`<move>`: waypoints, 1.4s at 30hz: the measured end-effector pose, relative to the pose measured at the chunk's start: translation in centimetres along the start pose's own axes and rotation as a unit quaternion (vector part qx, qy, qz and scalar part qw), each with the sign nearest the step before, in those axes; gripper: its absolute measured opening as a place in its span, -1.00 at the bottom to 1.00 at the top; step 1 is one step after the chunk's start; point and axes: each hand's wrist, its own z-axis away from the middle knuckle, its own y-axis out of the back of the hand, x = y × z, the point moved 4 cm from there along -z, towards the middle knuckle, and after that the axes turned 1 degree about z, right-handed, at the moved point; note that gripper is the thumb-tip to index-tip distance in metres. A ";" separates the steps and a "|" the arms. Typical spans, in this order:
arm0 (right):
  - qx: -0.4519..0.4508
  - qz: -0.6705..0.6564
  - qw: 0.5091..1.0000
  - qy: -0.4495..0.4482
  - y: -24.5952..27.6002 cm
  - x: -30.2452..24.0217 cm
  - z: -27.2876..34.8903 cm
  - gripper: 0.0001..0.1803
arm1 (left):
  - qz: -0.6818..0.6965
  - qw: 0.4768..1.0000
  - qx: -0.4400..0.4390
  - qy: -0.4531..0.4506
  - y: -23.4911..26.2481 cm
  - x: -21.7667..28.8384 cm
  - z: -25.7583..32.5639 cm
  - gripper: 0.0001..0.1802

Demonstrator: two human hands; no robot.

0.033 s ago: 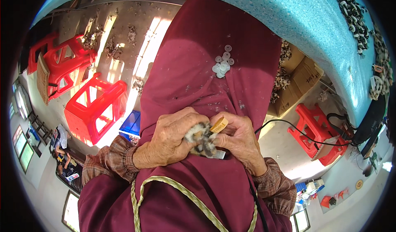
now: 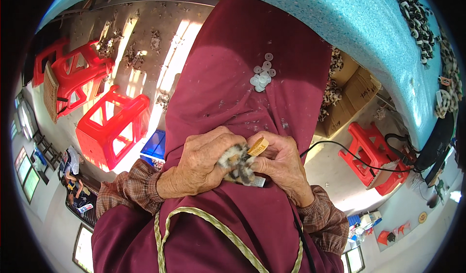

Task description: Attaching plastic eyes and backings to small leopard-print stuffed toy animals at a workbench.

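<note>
Over my lap, both hands meet at a small furry plush piece in cream, grey and black. My left hand wraps its fingers round the plush from the left. On the other side, my right hand is closed in a pinch at the plush's right edge; its fingertips are partly hidden. A yellow tag sticks up between the hands, and a white label shows below. Farther up on the dark red apron lies a small heap of translucent white plastic discs, several with a central hole.
A light blue table edge curves across the far side, with black-and-white pieces at its right. Beside my lap stands a cardboard box near furry pieces. Red stools stand left, another red stool right. A black cable runs at right.
</note>
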 end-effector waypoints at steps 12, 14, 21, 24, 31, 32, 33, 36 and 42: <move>0.031 -0.010 0.999 0.030 0.3 0.9 -0.8 -0.79 | -0.103 0.991 0.044 -0.069 -0.1 -0.7 0.4 -0.64; 0.039 -0.013 0.998 0.045 0.4 0.9 -1.0 -0.80 | -0.108 0.992 0.040 -0.059 -0.1 -1.2 0.5 -0.71; 0.045 -0.043 0.997 0.049 0.9 1.7 -1.8 -0.78 | -0.107 0.992 0.054 -0.033 -0.1 -1.7 0.0 -0.65; 0.085 -0.104 0.990 0.049 1.6 1.9 -2.0 -0.75 | -0.010 0.993 0.084 0.079 -0.1 -2.6 -0.2 -0.66; 0.117 0.079 0.975 0.171 1.0 -0.5 -2.4 -0.80 | 0.004 0.989 0.080 0.127 0.2 -2.4 -0.4 -0.68; 0.113 0.112 0.977 0.145 1.1 -0.6 -2.5 -0.78 | 0.003 0.989 0.078 0.127 0.4 -2.4 -0.4 -0.68; 0.114 0.111 0.976 0.147 1.1 -0.8 -2.6 -0.78 | 0.112 0.971 0.063 0.200 0.4 -2.9 -0.3 -0.70; 0.130 0.074 0.972 0.181 1.6 -1.0 -2.7 -0.80 | 0.397 0.856 0.045 0.328 0.2 -3.7 -0.3 -0.70; 0.159 0.091 0.961 0.208 1.4 -1.3 -3.5 -0.78 | 0.574 0.732 -0.046 0.364 -1.5 -3.0 0.6 -0.52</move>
